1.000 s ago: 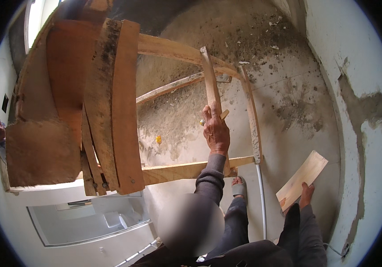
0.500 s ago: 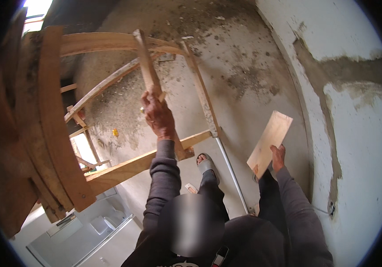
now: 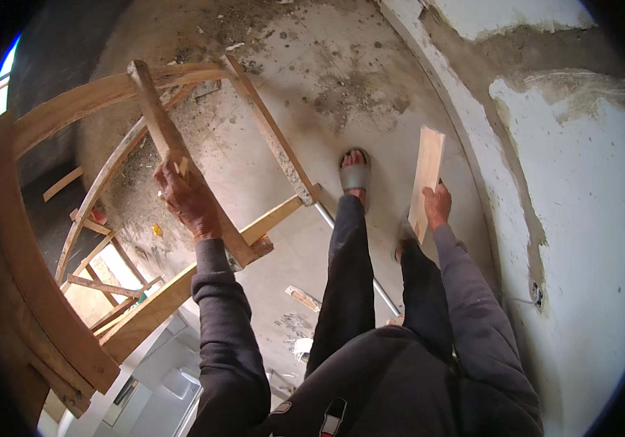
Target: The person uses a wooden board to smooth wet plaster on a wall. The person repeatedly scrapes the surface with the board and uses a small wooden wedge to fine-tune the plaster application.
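My left hand (image 3: 187, 198) is wrapped round a wooden bar (image 3: 153, 109) that crosses a wooden frame (image 3: 266, 131) at the left. A small pale sliver of wood (image 3: 183, 166) sticks out by its fingers; whether it is loose or part of the bar I cannot tell. On the right, a short flat board (image 3: 427, 160) is held by its lower side in my right hand (image 3: 437, 205), thumb lying across its face. The board is clear of the frame, tilted nearly lengthwise away from me.
A white wall (image 3: 575, 189) with grey plaster patches runs along the right. Rubble lies on the concrete floor (image 3: 356, 87). Near my legs are a pale metal pipe (image 3: 384, 295) and a wood offcut (image 3: 303, 298). Thick planks (image 3: 35, 255) stand at far left.
My left foot has stepped forward. The frame and bar now appear farther left in view, my left hand still on the bar. The board in my right hand has turned more upright and edge-on.
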### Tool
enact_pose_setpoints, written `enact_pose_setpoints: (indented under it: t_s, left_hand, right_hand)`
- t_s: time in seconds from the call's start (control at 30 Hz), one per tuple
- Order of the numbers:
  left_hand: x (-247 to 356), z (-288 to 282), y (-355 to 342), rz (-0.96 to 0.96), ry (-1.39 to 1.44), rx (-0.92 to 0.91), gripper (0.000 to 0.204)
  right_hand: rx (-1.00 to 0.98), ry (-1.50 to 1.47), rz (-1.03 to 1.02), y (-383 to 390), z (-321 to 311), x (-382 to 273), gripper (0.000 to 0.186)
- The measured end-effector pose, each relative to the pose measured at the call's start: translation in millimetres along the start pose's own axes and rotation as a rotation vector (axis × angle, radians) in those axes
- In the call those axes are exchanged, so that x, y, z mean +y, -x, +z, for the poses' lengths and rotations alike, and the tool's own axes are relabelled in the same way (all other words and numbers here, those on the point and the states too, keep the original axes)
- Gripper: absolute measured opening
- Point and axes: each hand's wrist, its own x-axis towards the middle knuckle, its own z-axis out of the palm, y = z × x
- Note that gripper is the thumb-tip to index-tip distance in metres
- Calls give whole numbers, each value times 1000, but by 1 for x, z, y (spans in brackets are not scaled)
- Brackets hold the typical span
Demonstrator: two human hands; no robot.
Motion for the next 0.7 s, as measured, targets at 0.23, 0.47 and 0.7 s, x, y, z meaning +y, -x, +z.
enact_pose_setpoints:
  t_s: [0.23,0.47,0.7]
  left_hand:
    - [2,0,7,-5,-54,-13,40]
    - [138,16,59,-36,460,-230,34]
    - [213,80,165,389,615,-1262,32]
  right_hand:
    - [64,289,-122,-35,-3,29,35]
    - [42,317,-62,-78,-11,34,34]
    - [33,386,-90,-124,3,27,33]
